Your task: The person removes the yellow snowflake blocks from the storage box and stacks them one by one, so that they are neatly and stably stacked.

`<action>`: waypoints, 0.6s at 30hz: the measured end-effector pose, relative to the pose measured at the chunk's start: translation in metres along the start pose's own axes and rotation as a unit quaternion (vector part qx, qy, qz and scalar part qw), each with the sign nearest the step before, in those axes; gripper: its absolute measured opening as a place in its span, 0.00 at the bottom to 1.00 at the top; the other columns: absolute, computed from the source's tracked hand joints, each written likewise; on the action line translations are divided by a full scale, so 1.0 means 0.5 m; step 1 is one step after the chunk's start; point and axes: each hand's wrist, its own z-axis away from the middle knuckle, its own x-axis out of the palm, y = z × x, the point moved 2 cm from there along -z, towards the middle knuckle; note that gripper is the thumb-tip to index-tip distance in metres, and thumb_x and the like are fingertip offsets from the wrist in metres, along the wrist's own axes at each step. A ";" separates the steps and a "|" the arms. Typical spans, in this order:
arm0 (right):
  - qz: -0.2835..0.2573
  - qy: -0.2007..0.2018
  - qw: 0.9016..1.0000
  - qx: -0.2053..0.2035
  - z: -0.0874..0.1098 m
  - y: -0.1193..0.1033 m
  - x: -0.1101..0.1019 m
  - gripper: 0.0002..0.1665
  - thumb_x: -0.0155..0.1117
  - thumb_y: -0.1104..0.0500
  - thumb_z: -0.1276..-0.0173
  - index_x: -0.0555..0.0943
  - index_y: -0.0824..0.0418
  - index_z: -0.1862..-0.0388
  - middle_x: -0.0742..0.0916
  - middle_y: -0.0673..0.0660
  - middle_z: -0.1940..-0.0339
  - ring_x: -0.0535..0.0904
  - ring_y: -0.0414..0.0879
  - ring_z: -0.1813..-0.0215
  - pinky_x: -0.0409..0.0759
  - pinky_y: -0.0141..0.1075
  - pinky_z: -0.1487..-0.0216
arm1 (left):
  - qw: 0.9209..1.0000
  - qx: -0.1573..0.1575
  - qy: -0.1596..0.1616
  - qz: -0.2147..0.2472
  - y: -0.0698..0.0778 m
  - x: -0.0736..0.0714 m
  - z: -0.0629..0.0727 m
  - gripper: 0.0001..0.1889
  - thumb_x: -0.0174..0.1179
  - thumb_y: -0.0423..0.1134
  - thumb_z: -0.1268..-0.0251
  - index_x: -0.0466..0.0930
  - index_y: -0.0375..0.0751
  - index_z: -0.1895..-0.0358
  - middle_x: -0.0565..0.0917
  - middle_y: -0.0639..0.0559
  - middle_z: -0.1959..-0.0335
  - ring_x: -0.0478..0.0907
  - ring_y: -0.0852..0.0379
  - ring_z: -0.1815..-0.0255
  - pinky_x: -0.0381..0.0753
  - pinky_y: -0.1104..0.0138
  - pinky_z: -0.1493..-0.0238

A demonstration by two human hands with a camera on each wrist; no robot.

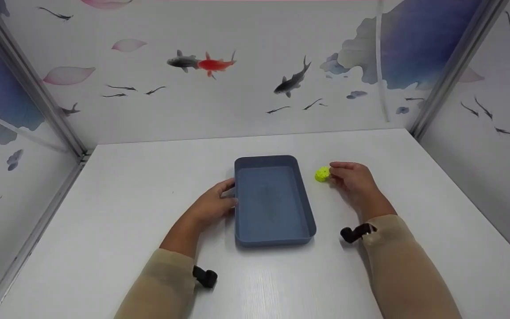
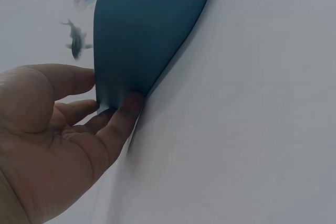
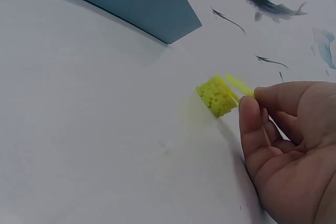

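Observation:
A blue-grey rectangular tray (image 1: 272, 199) lies on the white table, its bare floor facing up. My left hand (image 1: 213, 204) touches the outside of its left wall; in the left wrist view, the fingertips and thumb of that hand (image 2: 68, 124) meet the blue wall (image 2: 142, 30). To the right of the tray, my right hand (image 1: 354, 181) pinches a small bright yellow-green knobbly piece (image 1: 322, 174). Seen from the right wrist, this piece (image 3: 216, 96) has a blocky, round body and a thin flat part, which the thumb and forefinger of my right hand (image 3: 294, 135) grip.
White panels printed with fish and petals (image 1: 246, 102) rise behind the table (image 1: 117, 212) and at both sides, with metal posts (image 1: 454, 66) at the back corners. Black wrist mounts (image 1: 205, 277) stick out from both sleeves.

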 end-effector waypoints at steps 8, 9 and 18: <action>0.008 0.003 1.000 0.002 -0.005 0.003 0.000 0.23 0.66 0.56 0.20 0.81 0.58 0.30 0.82 0.56 0.35 0.83 0.46 0.43 0.86 0.30 0.37 | 1.000 0.004 0.003 -0.004 0.001 0.000 -0.001 0.37 0.56 0.31 0.21 0.56 0.47 0.13 0.58 0.50 0.11 0.68 0.43 0.16 0.76 0.49 0.21; 0.010 0.003 1.000 0.001 -0.005 0.003 0.000 0.23 0.66 0.56 0.20 0.81 0.58 0.30 0.82 0.56 0.35 0.83 0.46 0.43 0.86 0.30 0.37 | 1.000 0.005 0.003 -0.005 0.001 0.000 -0.001 0.37 0.55 0.31 0.21 0.56 0.47 0.13 0.58 0.50 0.11 0.68 0.43 0.16 0.75 0.49 0.21; -0.001 0.000 1.000 0.005 -0.005 0.005 -0.001 0.23 0.66 0.57 0.20 0.80 0.58 0.29 0.82 0.57 0.35 0.83 0.46 0.43 0.86 0.31 0.36 | 1.000 -0.002 0.001 -0.003 0.001 -0.001 -0.001 0.37 0.56 0.31 0.21 0.57 0.47 0.13 0.59 0.51 0.11 0.66 0.44 0.15 0.74 0.49 0.19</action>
